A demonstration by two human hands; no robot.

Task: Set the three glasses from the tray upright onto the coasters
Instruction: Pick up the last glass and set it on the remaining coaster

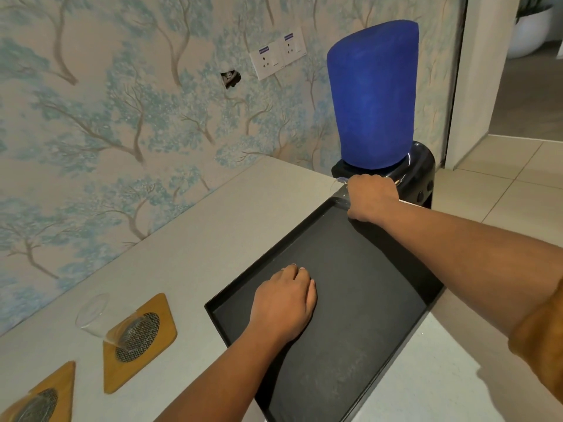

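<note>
- Tree-patterned wallpaper (pixel 122 117) runs behind a pale grey counter (pixel 189 239), with a blue-covered water dispenser (pixel 373 95) at the far end.
- A black tray (pixel 350 300) lies on the counter in front of me, its floor bare where I can see it.
- My right hand (pixel 372 196) is at the tray's far corner, fingers closed around a clear glass (pixel 338 190) — only its rim and part of the wall show past my knuckles.
- My left hand (pixel 285 300) rests palm-down on the tray floor, fingers loosely together, holding nothing.
- To the left, a second glass (pixel 115 324) sits on a wooden coaster (pixel 140 339) with a mesh centre — it looks tilted towards the wall, though the lens may be stretching it.
- At the lower left corner, another coaster (pixel 51 391) carries a third glass (pixel 33 409), mostly cut off by the frame.
</note>
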